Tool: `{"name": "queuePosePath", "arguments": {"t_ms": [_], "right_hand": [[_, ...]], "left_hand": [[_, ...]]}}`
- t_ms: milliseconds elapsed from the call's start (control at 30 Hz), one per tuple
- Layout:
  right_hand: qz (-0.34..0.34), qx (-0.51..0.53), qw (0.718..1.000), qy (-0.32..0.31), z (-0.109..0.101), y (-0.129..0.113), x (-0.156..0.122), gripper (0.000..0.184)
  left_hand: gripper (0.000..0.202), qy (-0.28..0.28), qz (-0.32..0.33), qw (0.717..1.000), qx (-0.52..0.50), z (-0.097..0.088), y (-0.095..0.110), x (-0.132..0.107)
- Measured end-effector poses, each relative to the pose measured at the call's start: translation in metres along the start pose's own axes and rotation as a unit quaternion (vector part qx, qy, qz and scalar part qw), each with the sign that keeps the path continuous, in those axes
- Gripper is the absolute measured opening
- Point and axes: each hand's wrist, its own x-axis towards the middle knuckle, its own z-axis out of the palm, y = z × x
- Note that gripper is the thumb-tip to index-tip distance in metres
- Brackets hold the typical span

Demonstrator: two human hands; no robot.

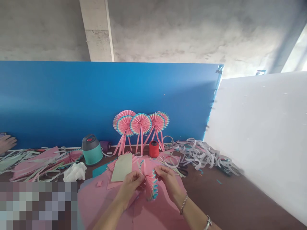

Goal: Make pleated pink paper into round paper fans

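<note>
A pleated pink paper fan with blue and cream edges is partly spread between my hands. My left hand is closed in a pinch near its gathered middle. Across from it, the thumb and fingertips of my right hand pinch by the upper right edge of the pleats. Pink paper sheets lie under both hands, and a pale green sheet rests beyond the left one. Finished-looking round paper fans on pink sticks lean against the blue partition.
A red thread spool stands behind the fan. To the left are a teal and grey container and crumpled white tissue. Curled white paper strips heap up at right, near black scissors. Another person's hand shows at far left.
</note>
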Motion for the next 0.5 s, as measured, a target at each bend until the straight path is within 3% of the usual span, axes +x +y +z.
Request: {"name": "queuePosePath", "arguments": {"t_ms": [300, 500], "right_hand": [[0.005, 0.061, 0.998, -0.005, -0.001, 0.003, 0.0, 0.019], [0.011, 0.106, 0.992, -0.069, 0.001, 0.0, -0.004, 0.017]], "left_hand": [[0.034, 0.034, 0.075, 0.995, 0.048, 0.003, 0.001, 0.001], [0.021, 0.058, 0.095, 0.992, 0.063, 0.001, -0.007, 0.002]]}}
